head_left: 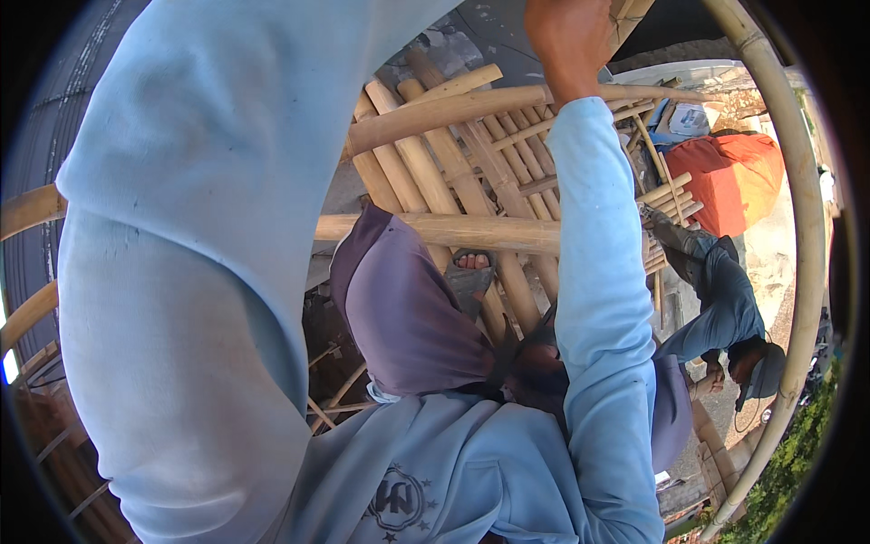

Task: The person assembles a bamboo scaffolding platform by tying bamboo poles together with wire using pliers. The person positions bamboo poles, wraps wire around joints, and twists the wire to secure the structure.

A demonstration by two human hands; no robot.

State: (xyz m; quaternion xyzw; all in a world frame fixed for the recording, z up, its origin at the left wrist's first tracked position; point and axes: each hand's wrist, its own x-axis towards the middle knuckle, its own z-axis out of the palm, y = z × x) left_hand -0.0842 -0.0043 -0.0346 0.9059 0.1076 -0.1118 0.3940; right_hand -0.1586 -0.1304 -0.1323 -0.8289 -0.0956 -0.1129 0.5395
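My right hand (569, 41) is raised at the top edge, at the end of a light blue sleeve (603, 299). It looks closed, but its fingers are turned away and partly cut off, so what it grips is hidden. Right beside it, a bamboo piece (630, 25) slants up out of view. My left arm, in a wide blue sleeve (190, 299), fills the left side and reaches past the top edge; its hand is out of view. Below the hands, a thick bamboo pole (444, 118) crosses the scene, with another pole (453, 232) nearer my body.
My sandalled foot (471, 263) is on a bamboo lattice (507, 172). A long curved bamboo pole (809, 227) rises at right. Beyond it are an orange-red covered bundle (725, 177) and another person (725, 299) in dark clothes and a cap. Corrugated sheeting (45, 127) stands at left.
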